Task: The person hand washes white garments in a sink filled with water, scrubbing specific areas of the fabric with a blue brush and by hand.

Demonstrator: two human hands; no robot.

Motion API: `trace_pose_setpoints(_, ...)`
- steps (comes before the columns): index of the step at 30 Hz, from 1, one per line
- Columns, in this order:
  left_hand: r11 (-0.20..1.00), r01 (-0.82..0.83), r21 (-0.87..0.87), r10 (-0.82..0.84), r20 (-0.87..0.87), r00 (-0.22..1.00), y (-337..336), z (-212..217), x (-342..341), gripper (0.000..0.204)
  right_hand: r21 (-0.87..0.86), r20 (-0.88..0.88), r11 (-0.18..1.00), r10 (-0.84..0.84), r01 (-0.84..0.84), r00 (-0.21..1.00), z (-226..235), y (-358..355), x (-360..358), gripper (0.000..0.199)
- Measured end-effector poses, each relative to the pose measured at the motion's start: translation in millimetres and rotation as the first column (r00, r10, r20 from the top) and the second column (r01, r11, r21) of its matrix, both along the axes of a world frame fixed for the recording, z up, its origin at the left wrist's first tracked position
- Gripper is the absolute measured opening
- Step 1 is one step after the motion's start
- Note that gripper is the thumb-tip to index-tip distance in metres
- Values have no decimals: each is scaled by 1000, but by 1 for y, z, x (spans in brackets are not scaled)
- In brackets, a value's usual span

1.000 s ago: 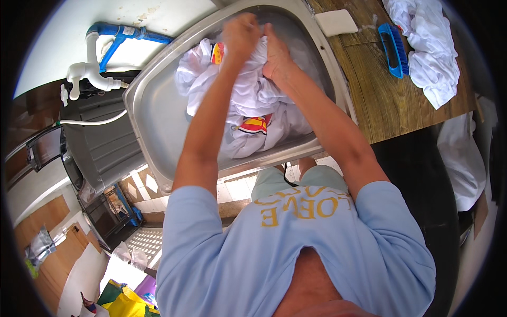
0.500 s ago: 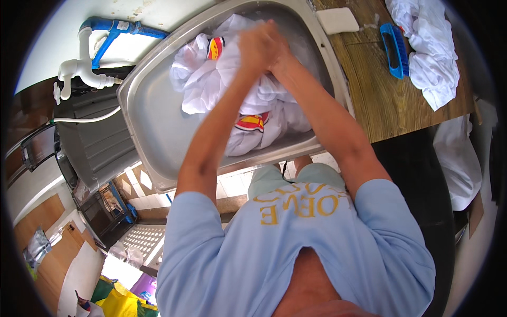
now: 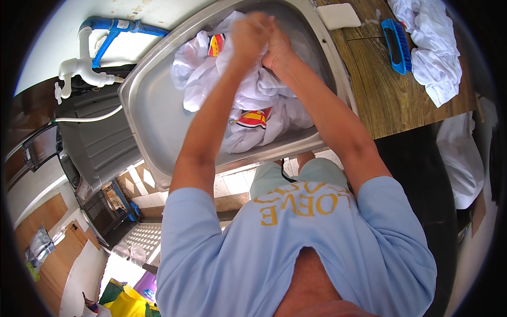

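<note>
A wet white garment (image 3: 211,87) with red and yellow patches is bunched up in a metal sink basin (image 3: 153,124). My left hand (image 3: 250,36) is closed in a fist over its far part, blurred by motion. Right beside it, my right hand (image 3: 278,48) is curled with the thumb side up, gripping a fold of the same cloth. The two hands are close together above the basin's far half. Most of the cloth between my fingers is hidden by the hands themselves.
On the wooden counter at the right lie a white soap bar (image 3: 339,16), a blue scrub brush (image 3: 396,47) and another white cloth (image 3: 434,63). A white faucet (image 3: 84,74) on blue pipe stands left of the basin, above a grey ribbed surface (image 3: 100,142).
My left hand has shifted slightly, and a gap has opened between it and my right hand. The garment's near folds have moved a little.
</note>
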State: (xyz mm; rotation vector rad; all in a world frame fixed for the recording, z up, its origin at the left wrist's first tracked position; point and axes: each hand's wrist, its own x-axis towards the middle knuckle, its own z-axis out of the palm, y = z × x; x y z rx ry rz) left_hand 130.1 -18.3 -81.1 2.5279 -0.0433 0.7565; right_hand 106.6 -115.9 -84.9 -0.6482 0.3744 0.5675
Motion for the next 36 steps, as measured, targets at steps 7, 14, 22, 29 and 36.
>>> trace_pose_setpoints(7,983,67,-168,-68,-2,998,-23,2,-2,22,553,340,775,126,-306,932,-98,-13,27,43)
trace_pose_setpoints(14,983,15,-183,-18,-15,1000,-16,10,-9,22,-105,-157,994,-25,9,987,-2,1,3,49)
trace_pose_setpoints(22,959,-100,-265,64,-143,988,-1,19,-15,25,-14,-141,999,-37,36,989,17,-7,1,40)
trace_pose_setpoints(29,597,3,-802,-270,-198,942,33,9,-24,32,43,-133,995,-88,95,987,-5,-8,15,41)
trace_pose_setpoints(36,690,-22,-723,-423,-428,799,37,39,-51,26,75,-64,994,-75,80,995,20,-12,4,40)
